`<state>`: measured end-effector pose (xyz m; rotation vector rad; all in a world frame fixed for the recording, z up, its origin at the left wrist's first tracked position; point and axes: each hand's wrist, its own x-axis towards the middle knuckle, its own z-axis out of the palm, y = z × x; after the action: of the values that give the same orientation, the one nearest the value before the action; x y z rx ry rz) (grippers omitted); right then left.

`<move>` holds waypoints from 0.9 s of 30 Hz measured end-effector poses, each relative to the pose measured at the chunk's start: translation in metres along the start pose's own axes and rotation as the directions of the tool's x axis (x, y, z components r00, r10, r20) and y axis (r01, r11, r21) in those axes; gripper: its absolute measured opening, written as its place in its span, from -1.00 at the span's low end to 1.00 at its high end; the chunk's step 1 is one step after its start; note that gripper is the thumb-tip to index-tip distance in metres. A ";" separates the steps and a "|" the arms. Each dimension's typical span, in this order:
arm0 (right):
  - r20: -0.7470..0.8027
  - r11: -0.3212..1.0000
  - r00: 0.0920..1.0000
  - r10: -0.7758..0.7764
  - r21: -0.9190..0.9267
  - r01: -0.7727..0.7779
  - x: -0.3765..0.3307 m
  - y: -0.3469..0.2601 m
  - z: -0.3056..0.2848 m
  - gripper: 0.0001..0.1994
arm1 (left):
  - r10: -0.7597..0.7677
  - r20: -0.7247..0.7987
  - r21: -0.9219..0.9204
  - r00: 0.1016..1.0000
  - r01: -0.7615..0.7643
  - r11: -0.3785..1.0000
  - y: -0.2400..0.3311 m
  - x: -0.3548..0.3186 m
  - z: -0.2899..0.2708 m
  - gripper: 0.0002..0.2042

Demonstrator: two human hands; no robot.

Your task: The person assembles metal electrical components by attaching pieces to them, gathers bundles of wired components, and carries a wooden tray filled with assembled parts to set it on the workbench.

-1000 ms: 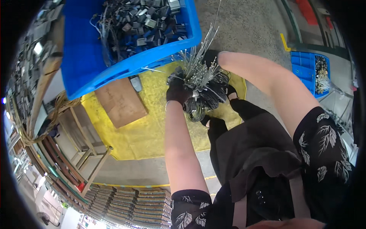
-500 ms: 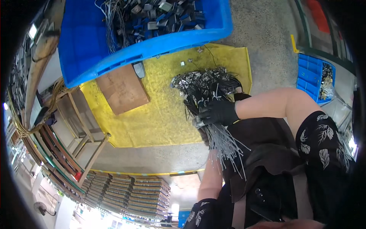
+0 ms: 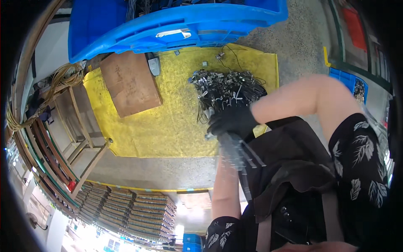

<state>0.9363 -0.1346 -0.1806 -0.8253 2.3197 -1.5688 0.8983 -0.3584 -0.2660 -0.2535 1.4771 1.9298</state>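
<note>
A thick bundle of black cables [image 3: 228,90] with silvery metal ends lies on the yellow sheet, several white ties among its strands. My right hand [image 3: 235,121], in a black glove, is closed around the bundle below those ends. My left forearm [image 3: 226,185] rises from the lower edge to just under the right hand. The left hand there is dark and smeared by motion, so its fingers cannot be made out. Blurred grey wire ends [image 3: 235,157] hang below the hands, in front of my dark apron [image 3: 289,155].
A large blue bin [image 3: 180,25] stands beyond the sheet. On the yellow sheet [image 3: 176,126] lie a brown board [image 3: 130,86] and a small grey object [image 3: 154,66]. Wooden frames [image 3: 90,138] stand left, stacked racks [image 3: 130,210] lower left, a smaller blue crate [image 3: 346,80] right.
The grey wire ends, fanned out and sharp before, are now blurred and drawn closer together by motion. The view has shifted, and less of the bin's contents shows.
</note>
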 end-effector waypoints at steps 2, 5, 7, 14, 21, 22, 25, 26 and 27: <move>-0.119 0.980 0.987 0.107 0.180 -0.084 0.018 0.016 0.023 -0.52 | 0.022 0.000 -0.010 1.000 -0.022 1.000 0.027 0.022 -0.019 -0.43; -0.048 0.975 0.979 0.199 0.113 -0.193 0.049 0.031 0.039 -0.54 | 0.075 0.010 -0.027 0.997 -0.075 0.997 0.052 0.075 -0.015 -0.40; -0.213 0.980 0.965 0.155 0.156 -0.123 0.046 0.034 0.046 -0.64 | 0.087 0.069 -0.050 0.994 -0.084 0.995 0.063 0.080 -0.012 -0.38; -0.371 0.998 0.926 0.068 0.033 -0.060 0.053 -0.047 0.062 -0.85 | 0.184 0.146 -0.100 0.972 -0.170 0.980 0.102 0.004 -0.026 -0.31; -0.425 0.991 0.896 0.126 0.087 -0.098 0.136 -0.144 -0.005 -0.85 | 0.317 0.234 -0.110 0.919 -0.299 0.948 0.230 0.011 -0.056 -0.24; -0.371 0.991 0.920 0.129 0.086 -0.105 0.145 -0.172 -0.025 -0.84 | 0.337 0.242 -0.109 0.910 -0.320 0.941 0.242 0.000 -0.051 -0.22; -0.198 0.999 0.979 0.050 -0.007 -0.053 0.182 -0.246 -0.082 -0.76 | 0.394 0.255 -0.112 0.883 -0.377 0.919 0.265 -0.032 -0.045 -0.19; -0.153 0.998 0.987 -0.056 0.026 0.061 0.194 -0.270 -0.100 -0.74 | 0.418 0.254 -0.116 0.872 -0.402 0.908 0.271 -0.043 -0.044 -0.18; -0.090 0.980 0.981 -0.170 0.092 0.178 0.211 -0.293 -0.111 -0.72 | 0.440 0.222 -0.115 0.870 -0.425 0.898 0.275 -0.062 -0.051 -0.17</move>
<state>0.8063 -0.2457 0.1564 -0.9801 2.2558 -1.8063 0.7621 -0.4627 -0.0361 0.3096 1.3918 2.2642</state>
